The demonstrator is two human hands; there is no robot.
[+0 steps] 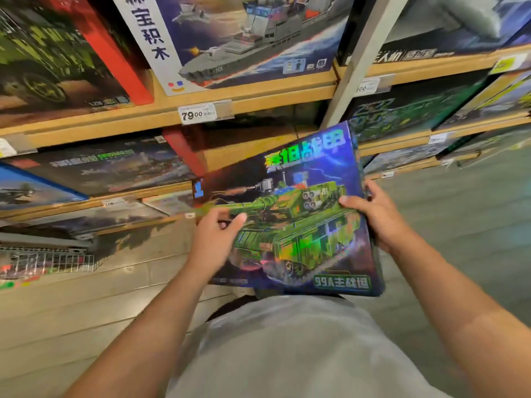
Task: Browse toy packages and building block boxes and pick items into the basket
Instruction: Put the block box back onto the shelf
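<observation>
Both hands grip tank box [290, 214]: left hand [214, 239] on left edge, right hand [373, 216] on right edge; basket [46, 262] lies far left, nearer the left hand.

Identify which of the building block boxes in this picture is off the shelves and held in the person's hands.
The tank box, with a green tank on a blue-purple holographic cover. The left hand and right hand grip its sides; the warship box and the rest sit on wooden shelves.

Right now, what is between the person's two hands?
In the head view, the tank box spans the gap: left hand grips its left edge, right hand its right edge.
</observation>
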